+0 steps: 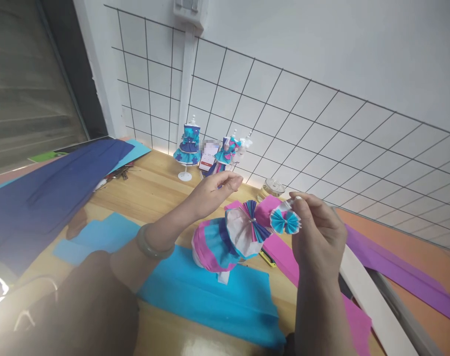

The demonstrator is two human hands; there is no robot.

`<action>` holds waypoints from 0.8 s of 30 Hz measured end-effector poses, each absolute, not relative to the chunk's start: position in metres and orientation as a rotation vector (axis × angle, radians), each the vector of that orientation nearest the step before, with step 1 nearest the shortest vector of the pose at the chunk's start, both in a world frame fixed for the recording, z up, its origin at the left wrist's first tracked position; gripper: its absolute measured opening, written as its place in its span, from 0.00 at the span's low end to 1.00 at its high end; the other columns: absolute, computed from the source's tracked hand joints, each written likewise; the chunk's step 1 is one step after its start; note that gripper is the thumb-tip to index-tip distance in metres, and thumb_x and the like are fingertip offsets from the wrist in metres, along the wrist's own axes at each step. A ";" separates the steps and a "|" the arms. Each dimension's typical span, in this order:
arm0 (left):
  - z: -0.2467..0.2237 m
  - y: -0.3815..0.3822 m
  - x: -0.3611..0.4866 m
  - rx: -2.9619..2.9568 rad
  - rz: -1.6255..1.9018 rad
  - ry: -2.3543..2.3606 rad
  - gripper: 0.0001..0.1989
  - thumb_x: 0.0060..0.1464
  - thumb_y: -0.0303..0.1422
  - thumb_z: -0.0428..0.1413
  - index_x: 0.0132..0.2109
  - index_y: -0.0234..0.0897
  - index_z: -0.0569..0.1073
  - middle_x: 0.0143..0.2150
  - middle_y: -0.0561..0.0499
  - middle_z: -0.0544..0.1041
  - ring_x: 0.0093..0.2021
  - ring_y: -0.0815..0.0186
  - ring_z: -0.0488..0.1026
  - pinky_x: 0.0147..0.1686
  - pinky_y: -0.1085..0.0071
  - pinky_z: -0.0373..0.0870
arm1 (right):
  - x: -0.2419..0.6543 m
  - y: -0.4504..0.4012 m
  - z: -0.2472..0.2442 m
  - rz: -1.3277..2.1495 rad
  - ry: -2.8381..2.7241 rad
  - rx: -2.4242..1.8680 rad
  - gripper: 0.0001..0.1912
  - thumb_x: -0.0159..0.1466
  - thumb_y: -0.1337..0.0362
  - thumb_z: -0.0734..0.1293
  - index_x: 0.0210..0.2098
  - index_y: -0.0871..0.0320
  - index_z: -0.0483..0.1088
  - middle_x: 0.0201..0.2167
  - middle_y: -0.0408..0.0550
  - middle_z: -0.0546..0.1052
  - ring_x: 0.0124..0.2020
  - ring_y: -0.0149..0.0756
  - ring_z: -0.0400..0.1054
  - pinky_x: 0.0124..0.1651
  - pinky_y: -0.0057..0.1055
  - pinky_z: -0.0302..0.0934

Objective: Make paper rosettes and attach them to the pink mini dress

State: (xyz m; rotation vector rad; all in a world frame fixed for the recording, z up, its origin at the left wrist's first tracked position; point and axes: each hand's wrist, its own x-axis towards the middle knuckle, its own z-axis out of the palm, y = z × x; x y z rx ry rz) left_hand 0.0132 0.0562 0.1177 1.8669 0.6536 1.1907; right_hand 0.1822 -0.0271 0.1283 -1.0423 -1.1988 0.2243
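In my right hand (317, 227), the thumb and fingers are closed around the white neck end of a miniature dress form, which is tilted on its side. It wears a crepe-paper dress (215, 244) with pink, blue and white layers, a striped pleated bow (251, 221) at the waist and a blue bow (285, 222) at the chest. My left hand (221, 190) hovers just above the dress, apart from it, fingertips pinched together. Whatever the pinch holds, if anything, is too small to make out. Under the dress lies a blue paper sheet (210, 301).
At the back stand a dress form in a blue dress (188, 146), another dressed form (228, 151) and a phone (209, 157). A tape roll (273, 188) sits near the wall grid. A yellow cutter (267, 258), pink paper (284, 257) and dark blue paper (62, 193) lie around.
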 end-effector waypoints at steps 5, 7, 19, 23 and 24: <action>0.124 0.048 0.012 1.871 1.193 0.518 0.17 0.52 0.42 0.47 0.44 0.38 0.70 0.45 0.49 0.71 0.46 0.64 0.66 0.47 0.67 0.61 | 0.184 -0.027 0.127 0.342 -1.244 -1.050 0.06 0.55 0.60 0.66 0.31 0.55 0.72 0.30 0.45 0.72 0.30 0.33 0.64 0.32 0.32 0.58; 0.128 0.044 0.012 1.895 1.195 0.475 0.16 0.52 0.41 0.48 0.43 0.39 0.71 0.45 0.49 0.71 0.48 0.64 0.65 0.48 0.67 0.60 | 0.184 -0.027 0.127 0.379 -1.263 -1.046 0.06 0.54 0.60 0.66 0.31 0.54 0.72 0.31 0.45 0.72 0.31 0.34 0.64 0.33 0.32 0.58; 0.141 0.027 0.000 2.028 0.978 0.279 0.26 0.46 0.31 0.55 0.54 0.45 0.61 0.46 0.49 0.70 0.49 0.63 0.65 0.49 0.65 0.61 | 0.179 -0.032 0.130 0.529 -1.367 -0.974 0.06 0.54 0.60 0.67 0.31 0.52 0.73 0.32 0.45 0.72 0.38 0.38 0.65 0.41 0.38 0.58; 0.140 0.025 0.002 1.956 0.950 0.249 0.26 0.46 0.29 0.55 0.54 0.44 0.61 0.43 0.49 0.71 0.46 0.64 0.66 0.47 0.65 0.62 | 0.179 -0.033 0.130 0.559 -1.361 -0.955 0.06 0.54 0.61 0.67 0.31 0.52 0.74 0.32 0.45 0.73 0.38 0.37 0.65 0.40 0.37 0.59; 0.140 0.025 0.002 1.927 0.945 0.243 0.26 0.46 0.29 0.55 0.54 0.43 0.61 0.42 0.49 0.71 0.45 0.65 0.67 0.47 0.65 0.62 | 0.179 -0.033 0.130 0.573 -1.352 -0.955 0.06 0.54 0.61 0.67 0.31 0.52 0.74 0.31 0.45 0.73 0.38 0.37 0.65 0.39 0.36 0.60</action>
